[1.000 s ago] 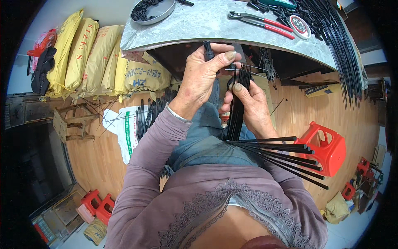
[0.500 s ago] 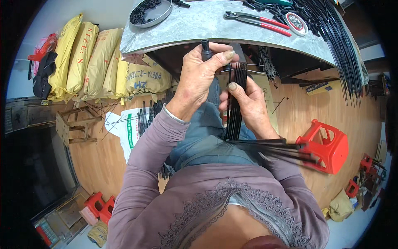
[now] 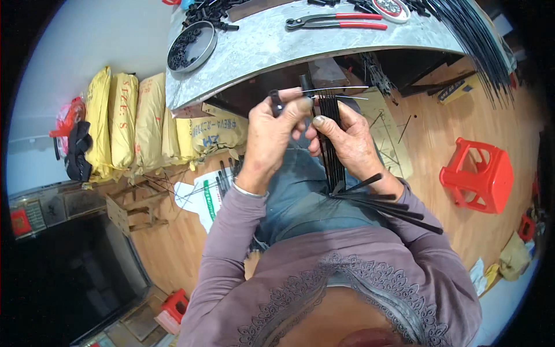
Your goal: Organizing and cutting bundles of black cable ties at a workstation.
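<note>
My right hand (image 3: 351, 139) is closed round an upright bundle of thin black rods (image 3: 330, 156) that look like umbrella ribs, its thumb pressed across their upper part. Thin metal wires (image 3: 350, 89) stick out sideways at the top of the bundle. Beside it, my left hand (image 3: 272, 130) is closed, with a short black plastic tube fitting (image 3: 277, 103) in its curled fingers. Its thumb and fingertip meet near the wires. Another black tube (image 3: 305, 84) stands just beyond those fingertips; what supports it is hidden. Several hinged black arms (image 3: 399, 209) fan out from the bundle's lower end over my right forearm.
On the grey table (image 3: 254, 49) ahead lie red-handled pincers (image 3: 341, 22), a round tray (image 3: 193, 49) of small black parts, and long black rods (image 3: 474, 52) overhanging the right edge. Yellow sacks (image 3: 124, 127) line the left. A red stool (image 3: 480, 176) stands at right.
My left hand has lowered its tube fitting slightly, and a second black tube now shows by its fingertips. The arms at the bundle's lower end, blurred before, are spread wider. The view has shifted.
</note>
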Demonstrator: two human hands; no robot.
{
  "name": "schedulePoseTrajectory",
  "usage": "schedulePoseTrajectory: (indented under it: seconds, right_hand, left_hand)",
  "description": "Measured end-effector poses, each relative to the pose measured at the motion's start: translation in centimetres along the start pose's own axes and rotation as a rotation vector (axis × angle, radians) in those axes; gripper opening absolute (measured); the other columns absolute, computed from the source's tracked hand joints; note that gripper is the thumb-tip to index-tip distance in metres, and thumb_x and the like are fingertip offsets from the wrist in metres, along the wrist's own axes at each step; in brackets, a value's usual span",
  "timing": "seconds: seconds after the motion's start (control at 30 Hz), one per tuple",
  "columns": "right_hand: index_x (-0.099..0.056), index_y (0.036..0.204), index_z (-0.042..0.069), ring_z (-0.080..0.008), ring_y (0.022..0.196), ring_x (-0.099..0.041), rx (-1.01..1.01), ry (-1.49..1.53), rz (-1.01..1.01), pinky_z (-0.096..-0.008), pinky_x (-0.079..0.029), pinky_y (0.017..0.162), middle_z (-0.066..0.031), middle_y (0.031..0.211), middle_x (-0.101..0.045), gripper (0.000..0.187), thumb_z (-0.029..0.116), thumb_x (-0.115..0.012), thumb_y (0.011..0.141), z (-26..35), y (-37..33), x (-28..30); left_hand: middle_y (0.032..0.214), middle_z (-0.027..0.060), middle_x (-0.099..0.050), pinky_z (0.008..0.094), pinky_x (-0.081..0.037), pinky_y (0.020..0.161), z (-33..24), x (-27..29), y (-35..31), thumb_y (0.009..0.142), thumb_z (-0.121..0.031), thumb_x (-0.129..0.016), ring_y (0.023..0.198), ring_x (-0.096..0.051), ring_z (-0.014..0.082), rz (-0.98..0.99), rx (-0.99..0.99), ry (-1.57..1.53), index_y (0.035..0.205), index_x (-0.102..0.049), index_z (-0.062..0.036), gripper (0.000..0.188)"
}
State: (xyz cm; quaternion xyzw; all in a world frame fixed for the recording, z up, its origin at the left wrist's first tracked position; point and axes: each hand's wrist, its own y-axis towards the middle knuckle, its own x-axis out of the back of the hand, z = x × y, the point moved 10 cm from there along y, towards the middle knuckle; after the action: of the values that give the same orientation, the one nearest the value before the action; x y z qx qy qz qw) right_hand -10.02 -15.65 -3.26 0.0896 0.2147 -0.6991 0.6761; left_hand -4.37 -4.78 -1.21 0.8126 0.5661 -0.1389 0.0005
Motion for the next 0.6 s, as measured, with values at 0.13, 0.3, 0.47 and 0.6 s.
schedulePoseTrajectory:
  seconds: [0.13,0.3,0.47,0.6]
  right_hand:
    - [-0.057,0.109,0.000,-0.0119,0.066,-0.062,0.011,-0.060,-0.009,-0.0252,-0.053,0.059,-0.0061,0.085,-0.064,0.021,0.014,-0.058,0.094,0.8,-0.2,0.3]
    - [-0.066,0.095,-0.001,-0.0083,0.072,-0.057,0.181,-0.769,0.045,-0.0259,-0.048,0.067,-0.0015,0.084,-0.068,0.019,0.016,-0.063,0.089,4.3,0.0,0.5]
    - [-0.069,0.093,0.000,-0.0064,0.069,-0.055,0.098,-0.635,0.149,-0.0240,-0.044,0.063,0.0013,0.077,-0.067,0.022,0.022,-0.065,0.088,2.0,1.3,1.1]
    - [-0.071,0.089,0.003,-0.0028,0.067,-0.051,-0.074,-0.494,0.176,-0.0204,-0.039,0.058,0.0032,0.076,-0.066,0.024,0.026,-0.066,0.088,-0.9,2.2,2.6]
  left_hand:
    - [0.074,0.0044,-0.063,0.0187,-0.043,0.051,0.2,-0.6,-0.1,0.083,-0.007,-0.072,0.060,-0.055,0.0071,-0.053,-0.002,-0.046,0.104,-0.062,0.0025,0.025]
    - [0.075,0.0038,-0.063,0.0204,-0.045,0.051,0.6,-0.7,0.2,0.084,-0.004,-0.069,0.061,-0.056,0.0080,-0.060,-0.030,-0.134,0.102,-0.062,0.0016,0.020]
    - [0.077,0.0023,-0.061,0.0207,-0.044,0.052,0.8,-1.1,0.2,0.086,-0.006,-0.068,0.063,-0.054,0.0075,-0.030,-0.055,-0.167,0.103,-0.063,0.0015,0.020]
    - [0.079,0.0029,-0.060,0.0212,-0.043,0.053,1.2,-1.6,0.3,0.087,-0.007,-0.067,0.065,-0.053,0.0081,0.013,-0.024,-0.212,0.105,-0.061,0.0017,0.021]
